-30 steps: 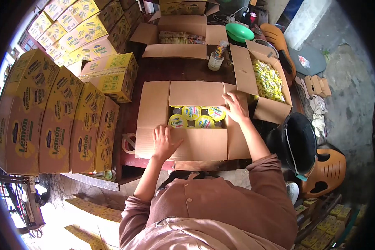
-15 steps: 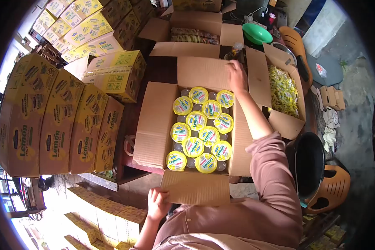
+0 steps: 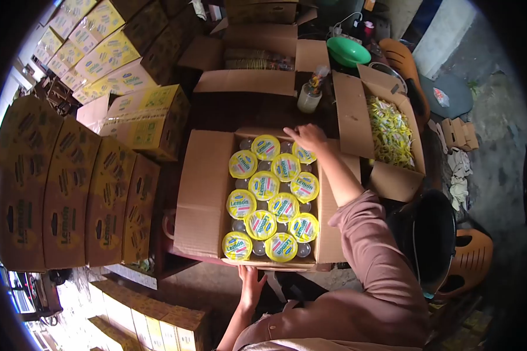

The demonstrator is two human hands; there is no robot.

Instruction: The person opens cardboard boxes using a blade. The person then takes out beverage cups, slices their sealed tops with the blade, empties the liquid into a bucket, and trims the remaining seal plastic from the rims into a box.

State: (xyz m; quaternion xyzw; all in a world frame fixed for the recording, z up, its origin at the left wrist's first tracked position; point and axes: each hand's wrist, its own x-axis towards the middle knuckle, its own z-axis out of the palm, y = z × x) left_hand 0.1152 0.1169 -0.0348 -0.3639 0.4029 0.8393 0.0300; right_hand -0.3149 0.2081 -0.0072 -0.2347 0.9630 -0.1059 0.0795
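Note:
An open cardboard box (image 3: 200,199) stands in front of me, filled with lemon drink cups (image 3: 264,185) with yellow-rimmed lids. Clear rounded cup bottoms show in the gaps between the lids. At the far edge of the box, my right hand (image 3: 309,139) is closed over the cardboard, and its forearm passes above the right side flap (image 3: 332,219). My left hand (image 3: 252,285) is against the near side of the box, its fingers extended upward and its thumb apart. The far and near flaps are out of sight, below the box's edges.
Printed lemon cartons (image 3: 70,199) stand in a row at left, with more stacked behind. Beyond the box are a jar (image 3: 309,98), an open carton (image 3: 246,82) and a green bowl (image 3: 348,51). A carton of yellow sachets (image 3: 390,131) and a black bucket (image 3: 421,240) are at right.
The far and near flaps, which stuck outward in my hands, have gone down out of sight. My right hand has moved to the far edge, my left hand in against the near side.

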